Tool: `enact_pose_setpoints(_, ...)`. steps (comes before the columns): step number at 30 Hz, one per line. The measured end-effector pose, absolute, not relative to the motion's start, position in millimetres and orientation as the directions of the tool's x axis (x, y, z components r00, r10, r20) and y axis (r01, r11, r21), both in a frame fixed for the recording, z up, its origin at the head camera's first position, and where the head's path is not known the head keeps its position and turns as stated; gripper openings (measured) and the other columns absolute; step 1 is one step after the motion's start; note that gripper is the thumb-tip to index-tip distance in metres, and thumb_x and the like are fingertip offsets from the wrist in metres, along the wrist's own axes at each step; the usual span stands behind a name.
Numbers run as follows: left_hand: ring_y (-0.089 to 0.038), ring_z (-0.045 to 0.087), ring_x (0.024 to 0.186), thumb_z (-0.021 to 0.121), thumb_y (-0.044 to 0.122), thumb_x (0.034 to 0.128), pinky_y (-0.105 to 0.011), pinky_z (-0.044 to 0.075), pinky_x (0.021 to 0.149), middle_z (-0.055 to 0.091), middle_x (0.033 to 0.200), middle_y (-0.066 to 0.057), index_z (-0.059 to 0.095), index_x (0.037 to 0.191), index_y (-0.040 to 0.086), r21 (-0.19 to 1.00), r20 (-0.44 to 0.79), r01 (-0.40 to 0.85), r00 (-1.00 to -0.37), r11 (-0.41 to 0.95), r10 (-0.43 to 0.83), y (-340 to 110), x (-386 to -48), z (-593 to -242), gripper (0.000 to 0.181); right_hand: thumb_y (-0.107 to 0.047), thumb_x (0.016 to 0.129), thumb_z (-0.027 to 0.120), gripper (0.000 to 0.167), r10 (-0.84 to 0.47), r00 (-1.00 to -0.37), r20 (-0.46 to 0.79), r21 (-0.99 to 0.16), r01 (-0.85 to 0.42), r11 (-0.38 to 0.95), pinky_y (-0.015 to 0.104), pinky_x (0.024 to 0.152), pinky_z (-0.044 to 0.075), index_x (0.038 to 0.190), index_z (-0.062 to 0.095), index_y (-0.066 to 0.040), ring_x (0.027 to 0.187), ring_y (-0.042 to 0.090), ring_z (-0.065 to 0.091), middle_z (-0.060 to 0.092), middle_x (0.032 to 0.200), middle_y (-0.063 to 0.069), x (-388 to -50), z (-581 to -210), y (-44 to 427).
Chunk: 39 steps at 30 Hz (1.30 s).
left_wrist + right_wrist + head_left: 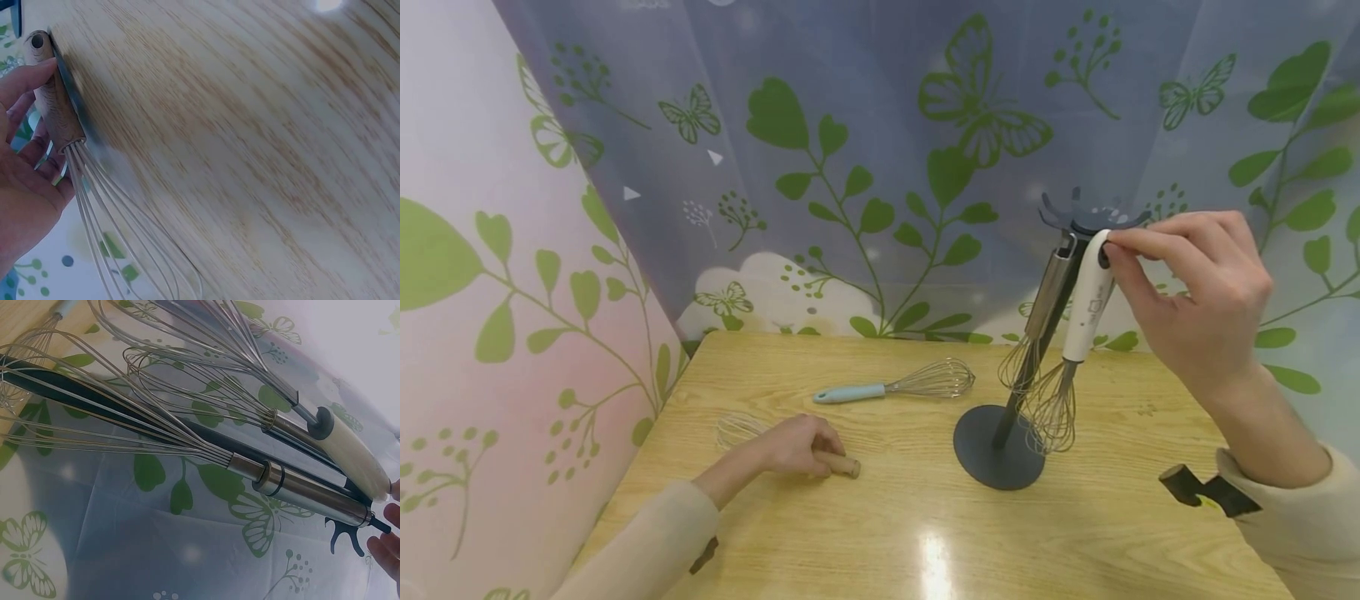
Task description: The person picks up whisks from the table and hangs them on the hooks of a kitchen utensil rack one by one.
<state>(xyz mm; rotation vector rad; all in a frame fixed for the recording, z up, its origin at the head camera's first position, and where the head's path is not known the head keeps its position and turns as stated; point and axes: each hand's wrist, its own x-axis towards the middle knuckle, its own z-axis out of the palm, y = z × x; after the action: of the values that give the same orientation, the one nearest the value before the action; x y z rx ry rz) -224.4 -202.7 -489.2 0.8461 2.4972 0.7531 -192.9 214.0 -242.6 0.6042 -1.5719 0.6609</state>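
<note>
My right hand point(1206, 292) pinches the top of a white-handled whisk point(1086, 312) between thumb and fingers, right by the hooks of a dark whisk stand point(1000, 471). Its wires point down. Whether its handle hole is over a hook cannot be told. A steel-handled whisk point(1048, 287) hangs beside it; the right wrist view shows two steel whisks, one nearer point(319, 497) and one behind point(290, 428). Low over the table, my left hand point(801, 446) holds the wooden handle of another whisk point(59, 115), thumb on one side and fingers behind; its wires point left in the head view.
A whisk with a light blue handle point(853, 393) lies on the wooden table point(895, 525), left of the stand. Behind the table hangs a curtain point(880, 100) printed with leaves and butterflies. Dark straps with mounts sit at both wrists.
</note>
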Motion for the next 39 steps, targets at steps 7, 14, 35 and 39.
enact_pose_setpoints(7,-0.007,0.063,0.09,0.084,0.015,0.0838,-0.028,0.055,0.079,0.077,0.106,0.005,0.081,0.103,0.022,0.609,-0.187,0.425,-0.744,0.67,0.642,-198.4,-226.3,-491.8,0.021,-0.002,0.086,0.082,0.009,-0.019,-0.096,0.995,-0.054,-0.706,0.706,0.018,0.092,0.037,0.086,0.079,0.006,0.078,0.052,0.051,0.067,0.078,0.031,-193.2,-242.7,216.0)
enact_pose_setpoints(14,-0.013,0.067,0.1,0.084,0.017,0.0863,-0.038,0.059,0.089,0.076,0.111,0.003,0.08,0.107,0.022,0.615,-0.202,0.398,-0.755,0.681,0.624,-190.7,-225.3,-491.5,0.022,0.007,0.079,0.083,0.008,-0.009,-0.095,0.995,-0.061,-0.706,0.705,0.017,0.092,0.037,0.086,0.079,0.006,0.078,0.052,0.051,0.067,0.077,0.031,-192.0,-242.2,214.5)
enact_pose_setpoints(35,-0.011,0.065,0.093,0.08,0.024,0.0918,-0.03,0.057,0.08,0.073,0.112,0.002,0.08,0.114,0.021,0.66,-0.138,0.384,-0.783,0.646,0.606,-170.1,-224.9,-483.6,0.023,-0.003,0.086,0.082,0.009,0.017,-0.098,0.995,-0.083,-0.722,0.687,0.016,0.092,0.037,0.086,0.079,0.005,0.079,0.052,0.052,0.068,0.078,0.031,-190.7,-242.5,212.8)
enact_pose_setpoints(39,-0.01,0.063,0.087,0.08,0.023,0.091,-0.025,0.054,0.073,0.074,0.109,0.002,0.079,0.115,0.019,0.671,-0.115,0.388,-0.787,0.631,0.606,-166.2,-225.8,-481.2,0.024,-0.003,0.085,0.082,0.009,0.017,-0.101,0.995,-0.085,-0.719,0.69,0.016,0.093,0.038,0.086,0.079,0.005,0.079,0.052,0.052,0.068,0.078,0.031,-190.9,-242.5,213.2)
